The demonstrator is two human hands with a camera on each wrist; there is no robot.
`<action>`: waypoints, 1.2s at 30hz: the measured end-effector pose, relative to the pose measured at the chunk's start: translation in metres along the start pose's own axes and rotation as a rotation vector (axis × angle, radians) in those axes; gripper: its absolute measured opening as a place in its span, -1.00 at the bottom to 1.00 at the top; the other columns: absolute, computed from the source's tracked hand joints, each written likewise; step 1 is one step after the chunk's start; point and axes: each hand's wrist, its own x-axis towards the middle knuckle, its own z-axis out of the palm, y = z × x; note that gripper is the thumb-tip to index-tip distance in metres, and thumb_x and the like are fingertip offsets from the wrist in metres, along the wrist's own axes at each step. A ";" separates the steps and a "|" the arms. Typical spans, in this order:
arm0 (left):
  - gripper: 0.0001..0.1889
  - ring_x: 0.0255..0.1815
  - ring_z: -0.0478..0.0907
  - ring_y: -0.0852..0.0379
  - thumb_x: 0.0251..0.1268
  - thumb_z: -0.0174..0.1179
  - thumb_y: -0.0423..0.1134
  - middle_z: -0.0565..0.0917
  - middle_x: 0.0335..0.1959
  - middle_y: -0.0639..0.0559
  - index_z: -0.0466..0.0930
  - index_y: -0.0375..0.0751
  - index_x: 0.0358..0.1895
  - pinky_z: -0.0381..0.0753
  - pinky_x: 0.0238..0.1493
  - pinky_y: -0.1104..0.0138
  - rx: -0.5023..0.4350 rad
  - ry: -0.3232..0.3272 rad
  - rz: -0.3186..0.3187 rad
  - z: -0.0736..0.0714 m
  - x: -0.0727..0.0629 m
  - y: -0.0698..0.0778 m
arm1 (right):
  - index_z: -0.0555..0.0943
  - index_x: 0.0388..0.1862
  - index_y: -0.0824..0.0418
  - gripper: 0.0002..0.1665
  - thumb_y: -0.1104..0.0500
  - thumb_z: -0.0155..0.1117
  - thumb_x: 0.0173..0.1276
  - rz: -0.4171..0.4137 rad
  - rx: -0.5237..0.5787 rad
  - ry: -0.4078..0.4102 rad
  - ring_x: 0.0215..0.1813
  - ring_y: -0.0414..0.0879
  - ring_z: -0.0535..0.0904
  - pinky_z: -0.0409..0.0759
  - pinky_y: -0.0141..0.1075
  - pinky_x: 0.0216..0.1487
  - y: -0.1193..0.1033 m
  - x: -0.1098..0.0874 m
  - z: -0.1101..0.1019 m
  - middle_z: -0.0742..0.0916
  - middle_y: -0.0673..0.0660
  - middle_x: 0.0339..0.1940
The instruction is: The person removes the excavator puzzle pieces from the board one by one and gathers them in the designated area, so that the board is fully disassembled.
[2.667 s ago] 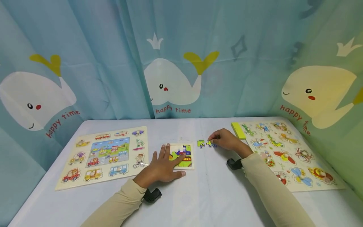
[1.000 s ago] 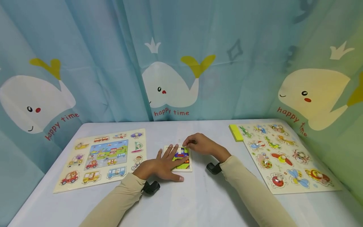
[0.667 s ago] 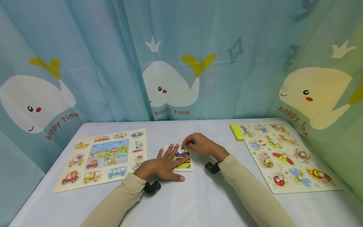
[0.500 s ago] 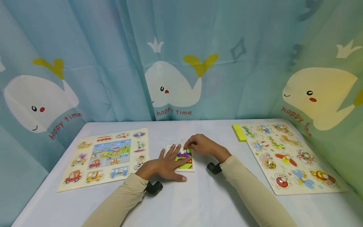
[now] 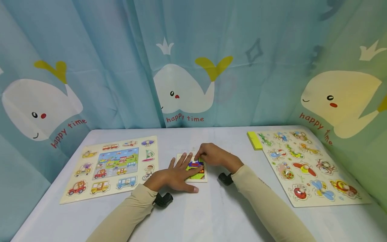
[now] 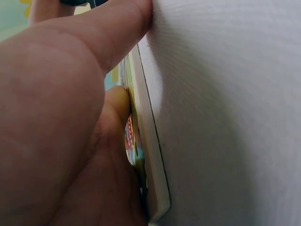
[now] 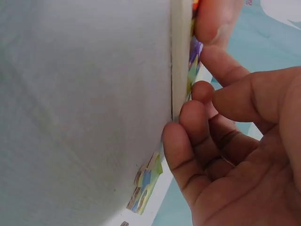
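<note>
A small wooden jigsaw tray (image 5: 201, 180) with a train picture lies mid-table. My left hand (image 5: 176, 176) rests on its left part, fingers spread and straight; the left wrist view shows the tray's pale edge (image 6: 157, 188) beside the thumb. At the tray's upper right corner, my right hand (image 5: 216, 156) has its thumb and forefinger together on a puzzle piece, mostly hidden by the fingertips. From the right wrist, its other fingers are curled near the tray's side. A loose puzzle piece (image 7: 145, 186) lies on the table past these fingers; the right hand hides it in the head view.
A vehicle peg puzzle board (image 5: 87, 181) lies at the left. Another board with insects (image 5: 290, 178) lies at the right, a yellow block (image 5: 255, 140) by its upper left corner. A whale-print curtain (image 5: 121, 67) hangs behind the table.
My right hand has come left from the loose pieces to the tray's upper right corner and has since shifted only slightly there. The left hand has stayed on the tray.
</note>
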 end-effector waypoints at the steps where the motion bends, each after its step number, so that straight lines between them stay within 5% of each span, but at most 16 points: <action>1: -0.16 0.52 -0.61 -0.11 0.26 0.06 0.36 -0.44 0.57 -0.10 -0.01 0.27 0.56 -0.43 0.36 -0.21 0.001 0.000 -0.001 0.000 0.000 0.000 | 0.78 -0.26 0.25 -0.70 0.41 0.09 0.40 0.009 0.003 -0.003 -0.17 -0.16 0.54 0.51 -0.23 0.00 0.000 0.000 0.000 0.62 0.00 -0.30; 13: -0.16 0.52 -0.63 -0.08 0.25 0.05 0.38 -0.45 0.57 -0.07 0.00 0.29 0.55 -0.45 0.36 -0.21 0.011 0.004 -0.018 0.000 0.002 0.002 | 0.74 -0.34 0.13 -0.65 0.41 0.04 0.36 0.055 0.044 0.002 -0.15 -0.13 0.48 0.46 -0.18 -0.02 0.000 0.001 -0.002 0.61 0.01 -0.24; 22: -0.16 0.52 -0.61 -0.09 0.25 0.06 0.37 -0.44 0.57 -0.08 0.01 0.29 0.55 -0.44 0.36 -0.21 0.013 0.012 -0.012 0.000 0.001 0.001 | 0.68 -0.10 0.27 -0.78 0.41 0.19 0.33 0.057 0.040 0.035 -0.22 -0.11 0.50 0.51 -0.23 -0.10 0.000 0.000 -0.005 0.68 0.05 -0.24; 36: -0.16 0.52 -0.61 -0.09 0.25 0.06 0.37 -0.46 0.57 -0.06 0.01 0.29 0.55 -0.45 0.36 -0.22 0.001 0.006 -0.011 0.001 0.000 0.002 | 0.70 -0.20 0.28 -0.82 0.42 0.20 0.31 0.031 0.127 0.057 -0.27 -0.13 0.51 0.50 -0.26 -0.18 -0.001 0.001 -0.006 0.72 0.04 -0.27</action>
